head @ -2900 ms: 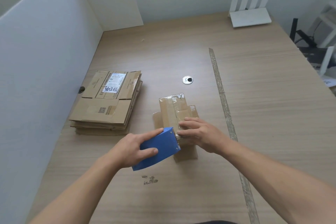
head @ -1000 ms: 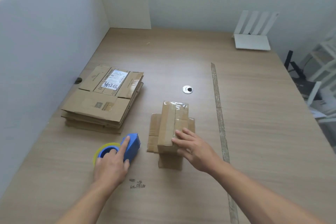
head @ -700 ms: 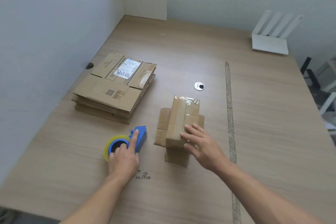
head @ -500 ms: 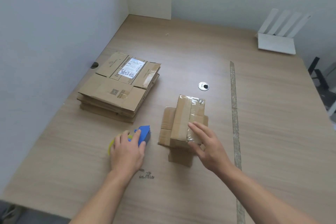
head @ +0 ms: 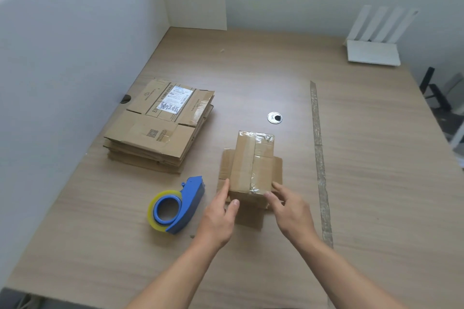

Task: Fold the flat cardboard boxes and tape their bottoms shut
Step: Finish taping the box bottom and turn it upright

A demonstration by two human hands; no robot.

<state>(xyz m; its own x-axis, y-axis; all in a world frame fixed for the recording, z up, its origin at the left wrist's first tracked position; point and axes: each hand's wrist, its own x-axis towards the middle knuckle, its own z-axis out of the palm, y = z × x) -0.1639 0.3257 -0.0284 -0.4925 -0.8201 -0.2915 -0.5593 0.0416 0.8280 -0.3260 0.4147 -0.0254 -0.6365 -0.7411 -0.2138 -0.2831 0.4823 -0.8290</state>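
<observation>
Head view: left hand (head: 221, 218) and right hand (head: 291, 213), fingers straight, against opposite sides of taped box (head: 251, 163).

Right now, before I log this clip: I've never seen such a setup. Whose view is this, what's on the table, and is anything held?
No machine: a person works with bare hands, and the one picture comes from a camera worn on the head, looking forward and down. The left hand and right hand touch the near end of a cardboard box, one at each side, with straight fingers; neither curls round it. The box stands taped face up, clear tape along its seam. Left of it lies a blue tape dispenser, untouched, and farther left a stack of flat cardboard boxes, all on the wooden table. A white router stands at the far right.
</observation>
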